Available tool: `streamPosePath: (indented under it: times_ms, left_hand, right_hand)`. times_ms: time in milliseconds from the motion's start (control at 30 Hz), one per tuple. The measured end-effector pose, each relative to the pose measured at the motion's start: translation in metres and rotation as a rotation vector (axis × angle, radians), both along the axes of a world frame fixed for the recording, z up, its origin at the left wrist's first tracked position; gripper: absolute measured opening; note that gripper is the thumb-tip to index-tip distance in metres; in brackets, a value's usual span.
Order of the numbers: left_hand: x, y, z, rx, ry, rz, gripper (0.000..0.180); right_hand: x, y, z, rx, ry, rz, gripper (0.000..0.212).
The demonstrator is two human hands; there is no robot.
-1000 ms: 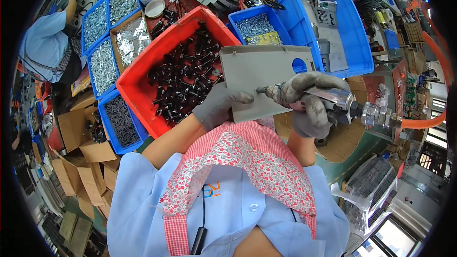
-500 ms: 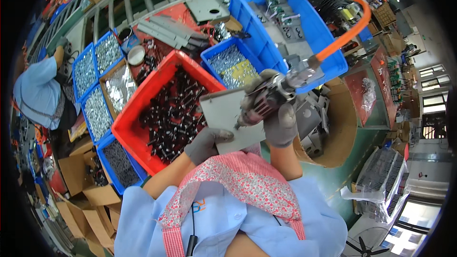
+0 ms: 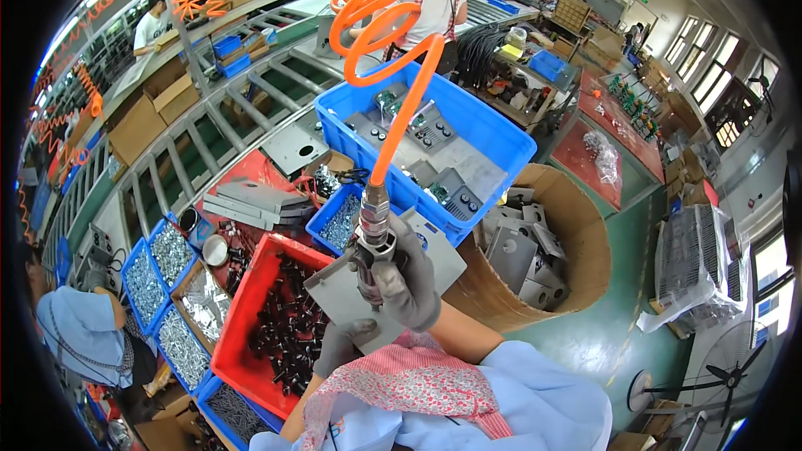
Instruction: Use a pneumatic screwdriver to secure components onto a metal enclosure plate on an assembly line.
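Observation:
My right hand [image 3: 411, 288] is wrapped round a pneumatic screwdriver [image 3: 373, 238], held upright over a flat grey metal plate [image 3: 334, 291]. An orange coiled air hose [image 3: 409, 121] runs up from the tool's top. The tool's tip points down at the plate; whether it touches cannot be made out. My left hand [image 3: 338, 346] pinches the plate's near edge, thumb on top. Both hands wear grey gloves. Left of the plate is a red bin [image 3: 236, 305] of small black parts [image 3: 288, 326]. Behind the plate stands a small blue bin of silvery screws [image 3: 338, 219].
A large blue crate [image 3: 493, 138] with grey assemblies stands beyond the plate. To the right is a round cardboard drum [image 3: 576, 225] of metal plates. Blue trays of fasteners [image 3: 182, 347] line the left, near a person in blue [image 3: 83, 334]. A roller conveyor [image 3: 196, 138] runs behind.
The screwdriver has swung from a sideways tilt to upright over the plate. My right hand has shifted its grip around it. The view has tilted up, showing more of the room.

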State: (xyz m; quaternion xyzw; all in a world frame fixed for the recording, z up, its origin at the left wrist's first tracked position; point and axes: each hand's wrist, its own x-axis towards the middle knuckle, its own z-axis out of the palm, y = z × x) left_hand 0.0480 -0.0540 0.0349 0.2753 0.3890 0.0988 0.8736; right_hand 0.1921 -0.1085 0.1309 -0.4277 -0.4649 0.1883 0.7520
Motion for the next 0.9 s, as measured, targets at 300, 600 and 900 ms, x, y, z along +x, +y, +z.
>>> streamPosePath:
  times_ms: [300,600,900]
  left_hand:
    - [-0.002,0.003,0.024,0.092,-0.13,-0.033,0.052]
    - [-0.001,0.004,0.017,0.106,-0.167,-0.03,0.044]
    - [-0.003,0.003,0.024,0.105,-0.162,-0.021,0.049]
  right_hand:
    - [-0.013,0.01,0.006,0.46,0.223,-0.059,0.042]
    - [-0.02,0.014,0.009,0.535,0.29,-0.113,0.047]
    - [-0.016,0.003,0.013,0.479,0.379,-0.022,0.042]
